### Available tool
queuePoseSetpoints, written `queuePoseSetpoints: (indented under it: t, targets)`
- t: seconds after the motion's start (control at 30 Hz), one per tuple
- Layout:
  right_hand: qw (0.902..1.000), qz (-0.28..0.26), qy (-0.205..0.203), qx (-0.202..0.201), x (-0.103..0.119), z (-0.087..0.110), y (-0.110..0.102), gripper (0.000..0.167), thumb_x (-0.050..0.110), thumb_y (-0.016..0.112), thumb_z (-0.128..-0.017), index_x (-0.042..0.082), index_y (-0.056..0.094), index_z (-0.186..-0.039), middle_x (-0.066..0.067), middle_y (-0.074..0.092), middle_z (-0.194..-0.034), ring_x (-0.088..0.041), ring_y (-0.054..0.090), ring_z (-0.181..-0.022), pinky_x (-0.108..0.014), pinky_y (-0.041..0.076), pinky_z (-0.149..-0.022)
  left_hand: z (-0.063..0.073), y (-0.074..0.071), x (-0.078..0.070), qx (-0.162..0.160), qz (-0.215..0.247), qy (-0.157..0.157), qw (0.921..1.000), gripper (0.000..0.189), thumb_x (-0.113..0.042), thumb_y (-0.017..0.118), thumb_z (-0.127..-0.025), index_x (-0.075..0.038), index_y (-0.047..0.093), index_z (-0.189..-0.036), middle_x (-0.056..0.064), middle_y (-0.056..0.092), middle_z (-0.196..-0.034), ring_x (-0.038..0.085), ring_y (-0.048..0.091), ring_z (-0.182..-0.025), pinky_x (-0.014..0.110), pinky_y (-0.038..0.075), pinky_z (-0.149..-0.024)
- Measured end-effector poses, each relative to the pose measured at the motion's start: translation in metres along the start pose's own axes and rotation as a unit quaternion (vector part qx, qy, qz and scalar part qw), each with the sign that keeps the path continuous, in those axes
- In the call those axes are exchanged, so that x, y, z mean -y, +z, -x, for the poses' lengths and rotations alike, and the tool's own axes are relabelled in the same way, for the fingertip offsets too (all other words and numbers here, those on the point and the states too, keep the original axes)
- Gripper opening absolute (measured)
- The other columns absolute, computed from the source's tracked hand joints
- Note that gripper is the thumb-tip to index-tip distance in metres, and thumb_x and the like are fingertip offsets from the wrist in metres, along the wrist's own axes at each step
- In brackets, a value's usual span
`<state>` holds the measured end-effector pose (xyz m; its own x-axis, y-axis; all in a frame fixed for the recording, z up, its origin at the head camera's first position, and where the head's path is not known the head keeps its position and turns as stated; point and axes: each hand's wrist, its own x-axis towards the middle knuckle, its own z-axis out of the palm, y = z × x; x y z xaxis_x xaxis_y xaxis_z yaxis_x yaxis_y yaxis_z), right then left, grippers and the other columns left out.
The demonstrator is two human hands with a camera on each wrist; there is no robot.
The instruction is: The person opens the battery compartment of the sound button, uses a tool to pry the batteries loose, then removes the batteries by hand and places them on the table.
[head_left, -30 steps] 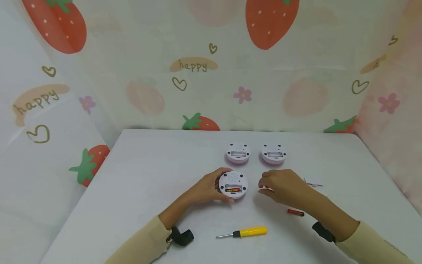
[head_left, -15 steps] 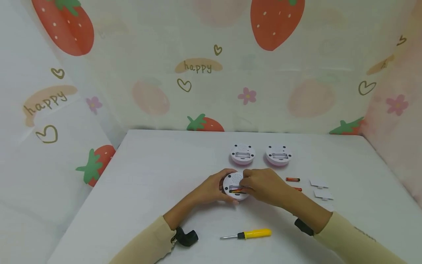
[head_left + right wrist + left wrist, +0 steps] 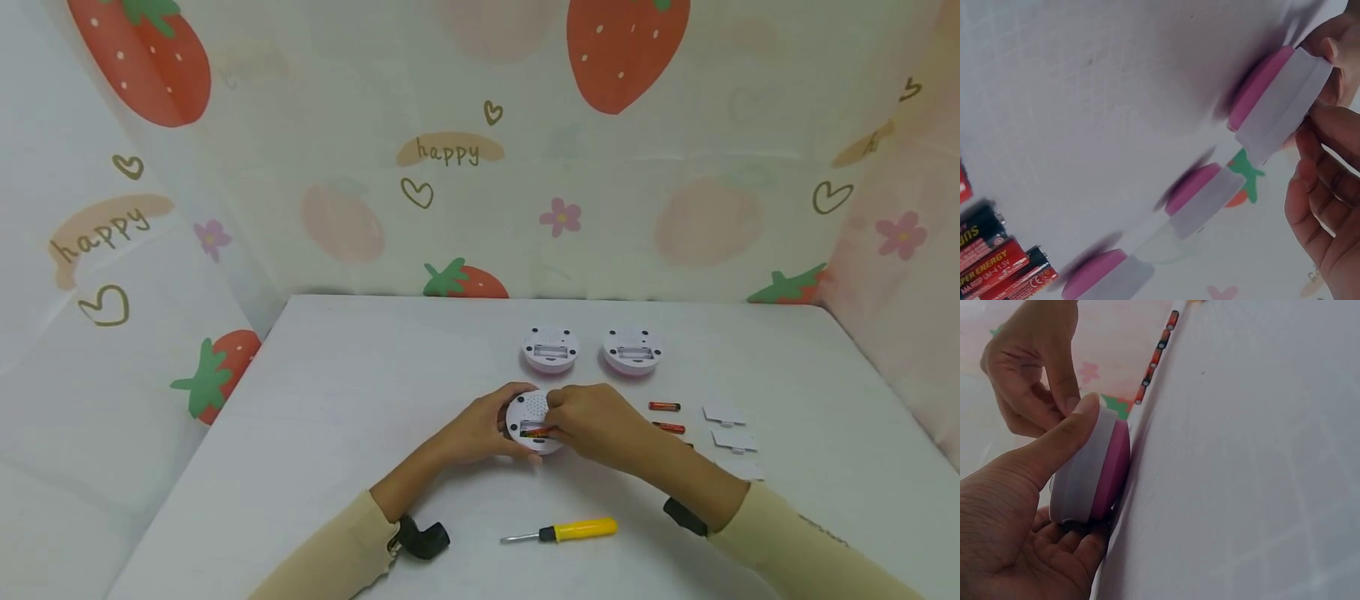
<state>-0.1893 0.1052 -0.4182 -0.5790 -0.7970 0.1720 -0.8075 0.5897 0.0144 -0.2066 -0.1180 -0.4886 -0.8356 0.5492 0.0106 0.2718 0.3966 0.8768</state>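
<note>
My left hand [image 3: 480, 423] grips a round white-and-pink device [image 3: 527, 411] by its side, with its perforated base facing up. In the left wrist view the device [image 3: 1088, 469] stands tilted between thumb and fingers. An orange-red AAA battery [image 3: 532, 433] lies in its open battery compartment. My right hand [image 3: 600, 421] has its fingers bent, thumb and fingertips together at the compartment's right end. In the right wrist view the right-hand fingers [image 3: 1300, 200] touch the device's face. Whether they pinch a battery is hidden.
Two more white-and-pink devices, one left [image 3: 551, 350] and one right [image 3: 632, 352], stand behind with open compartments. Several AAA batteries [image 3: 664, 407] and white compartment covers [image 3: 735, 439] lie right. A yellow-handled screwdriver [image 3: 585, 529] lies in front.
My right hand has moved left from beside the device onto its battery compartment, staying there over the last half second. The left hand keeps its grip on the device.
</note>
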Motion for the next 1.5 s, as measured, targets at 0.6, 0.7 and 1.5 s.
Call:
queuePoseSetpoints:
  t: [0.6, 0.7, 1.5]
  targets:
    - [0.9965, -0.017, 0.063, 0.052, -0.001, 0.005, -0.015, 0.019, 0.021, 0.083, -0.085, 0.015, 0.079, -0.102, 0.000, 0.071, -0.097, -0.014, 0.060, -0.078, -0.022, 0.054, -0.067, -0.001, 0.000, -0.006, 0.000, -0.014, -0.014, 0.9998, 0.093, -0.025, 0.094, -0.074, -0.019, 0.041, -0.150, -0.002, 0.055, -0.141, 0.011, 0.054, -0.123, 0.029, 0.045, -0.108]
    - [0.9957, -0.014, 0.073, 0.055, 0.000, 0.011, -0.020, 0.020, 0.022, 0.084, -0.084, 0.016, 0.079, -0.103, 0.000, 0.071, -0.098, -0.014, 0.060, -0.080, -0.022, 0.054, -0.067, -0.002, 0.000, -0.006, -0.002, -0.015, -0.013, 0.9998, 0.093, -0.024, 0.094, -0.074, -0.019, 0.042, -0.150, -0.002, 0.055, -0.142, 0.012, 0.053, -0.124, 0.032, 0.043, -0.110]
    - [0.9938, -0.010, 0.110, 0.008, -0.011, 0.106, -0.028, 0.018, 0.020, 0.089, -0.077, 0.025, 0.074, -0.084, 0.013, 0.061, -0.082, -0.003, 0.051, -0.067, -0.018, 0.045, -0.054, 0.000, -0.001, -0.003, -0.008, -0.012, -0.016, 0.9998, 0.095, -0.027, 0.094, -0.072, -0.019, 0.042, -0.151, -0.004, 0.054, -0.144, 0.011, 0.051, -0.130, 0.035, 0.039, -0.114]
